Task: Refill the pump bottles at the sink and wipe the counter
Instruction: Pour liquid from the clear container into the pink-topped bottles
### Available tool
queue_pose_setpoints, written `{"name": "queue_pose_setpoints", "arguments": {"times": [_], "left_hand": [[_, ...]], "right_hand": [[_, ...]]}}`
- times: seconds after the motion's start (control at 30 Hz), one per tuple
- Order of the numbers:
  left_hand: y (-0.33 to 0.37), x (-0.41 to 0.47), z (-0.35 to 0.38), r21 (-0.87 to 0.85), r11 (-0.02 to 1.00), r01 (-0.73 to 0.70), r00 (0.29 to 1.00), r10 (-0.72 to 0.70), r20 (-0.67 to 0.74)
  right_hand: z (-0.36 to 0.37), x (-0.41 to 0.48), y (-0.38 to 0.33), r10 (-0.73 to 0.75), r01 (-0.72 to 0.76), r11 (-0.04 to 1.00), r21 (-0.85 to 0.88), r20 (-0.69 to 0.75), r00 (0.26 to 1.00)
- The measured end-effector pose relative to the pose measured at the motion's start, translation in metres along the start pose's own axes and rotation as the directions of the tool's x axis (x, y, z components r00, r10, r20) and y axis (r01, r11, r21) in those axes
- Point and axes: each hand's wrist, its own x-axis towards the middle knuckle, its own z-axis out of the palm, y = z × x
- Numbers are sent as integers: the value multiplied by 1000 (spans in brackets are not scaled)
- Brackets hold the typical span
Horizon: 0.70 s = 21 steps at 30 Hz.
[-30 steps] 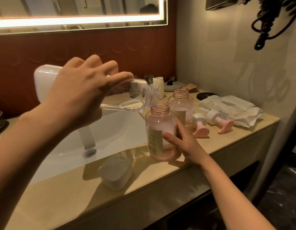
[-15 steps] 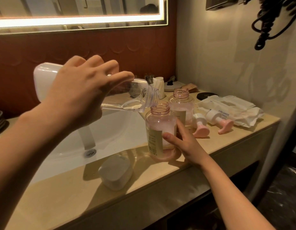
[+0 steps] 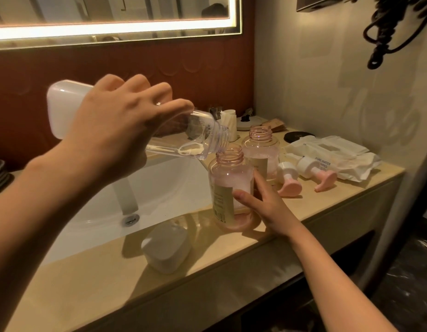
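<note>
My left hand (image 3: 116,130) grips a clear refill bottle (image 3: 198,137), tipped on its side, its open mouth just above the neck of a pink pump bottle (image 3: 228,178). A little clear liquid lies near the refill bottle's neck. My right hand (image 3: 262,204) holds the pink bottle upright on the counter (image 3: 100,279), thumb and fingers curled around its lower half. A second open pink bottle (image 3: 261,144) stands just behind it. Two pink-and-white pump heads (image 3: 289,180) (image 3: 318,173) lie on the counter to the right.
A white sink basin (image 3: 159,188) with a drain (image 3: 130,220) lies left of the bottles. A white cap (image 3: 165,250) rests on the front counter edge. A pack of wipes (image 3: 332,156) sits at the right by the wall. Small items stand at the back corner.
The refill bottle has tilted slightly further, its mouth now lower over the pink bottle's neck. My right hand has stayed on the pink bottle.
</note>
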Motion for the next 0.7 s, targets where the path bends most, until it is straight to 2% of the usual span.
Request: {"name": "queue_pose_setpoints", "arguments": {"times": [0.5, 0.7], "left_hand": [[3, 17, -11, 14, 1000, -24, 999, 25, -38], [6, 28, -19, 3, 998, -56, 998, 56, -9]], "right_hand": [[0, 0, 1, -20, 20, 1000, 0, -11, 1000], [0, 0, 2, -12, 12, 1000, 19, -8, 1000]]}}
